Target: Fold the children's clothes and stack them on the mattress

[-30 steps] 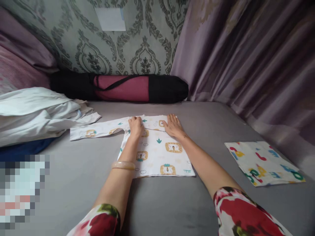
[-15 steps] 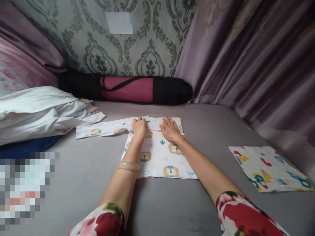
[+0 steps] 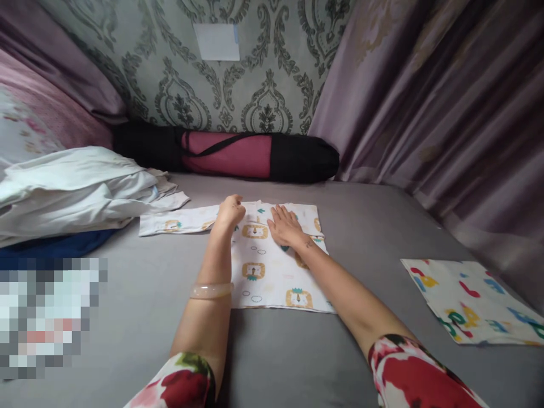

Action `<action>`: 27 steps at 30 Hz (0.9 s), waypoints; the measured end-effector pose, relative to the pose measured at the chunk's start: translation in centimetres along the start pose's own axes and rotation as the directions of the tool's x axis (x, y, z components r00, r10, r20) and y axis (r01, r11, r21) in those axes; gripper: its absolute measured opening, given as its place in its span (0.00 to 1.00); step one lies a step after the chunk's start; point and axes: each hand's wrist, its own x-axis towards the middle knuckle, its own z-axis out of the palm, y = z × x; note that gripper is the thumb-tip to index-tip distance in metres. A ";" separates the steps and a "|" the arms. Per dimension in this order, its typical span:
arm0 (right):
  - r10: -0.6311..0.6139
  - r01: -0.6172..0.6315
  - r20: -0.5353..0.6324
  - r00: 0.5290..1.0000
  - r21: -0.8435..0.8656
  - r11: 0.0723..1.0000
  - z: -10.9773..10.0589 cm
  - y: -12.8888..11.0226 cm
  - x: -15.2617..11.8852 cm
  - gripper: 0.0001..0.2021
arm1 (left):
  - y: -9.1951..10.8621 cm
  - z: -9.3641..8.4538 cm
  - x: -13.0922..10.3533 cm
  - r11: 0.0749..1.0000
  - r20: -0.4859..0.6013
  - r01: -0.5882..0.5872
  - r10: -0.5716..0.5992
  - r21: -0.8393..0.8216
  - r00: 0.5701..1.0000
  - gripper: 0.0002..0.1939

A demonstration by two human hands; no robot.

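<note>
A white child's long-sleeved shirt [image 3: 272, 286] printed with lion faces lies flat in front of me. Its left sleeve reaches out to the left, while the right sleeve is folded across the upper body. At the left shoulder, my left hand [image 3: 232, 211] is closed on the shirt's fabric, its fingertips partly hidden. My right hand [image 3: 285, 225] rests flat on the folded sleeve near the chest, fingers stretched out.
A folded cloth with colourful letters [image 3: 471, 300] lies at the right on the grey sheet [image 3: 361, 221]. Pale crumpled clothes [image 3: 80, 181] are heaped at the left over a dark blue one [image 3: 63, 247]. Along the wall lies a black and pink long bag [image 3: 229, 156].
My left hand has shifted left to the shoulder, turning at the wrist. My right hand has slid slightly left over the shirt. The view has moved a little.
</note>
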 end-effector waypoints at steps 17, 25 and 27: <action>-0.133 0.133 -0.045 0.990 0.019 0.991 0.7 -6.6 2.8 0.31 | -0.3 -0.5 0.3 0.999 -0.040 -0.034 0.034 0.016 0.999 0.24; -0.160 0.163 -0.030 0.987 0.168 0.972 1.7 -6.4 3.4 0.31 | 0.1 0.4 0.0 0.999 0.039 -0.037 0.037 0.010 0.999 0.25; -0.172 0.173 -0.026 0.985 0.205 0.963 0.7 -5.4 3.2 0.31 | 0.3 0.8 0.1 0.999 0.067 -0.048 0.047 0.003 0.997 0.26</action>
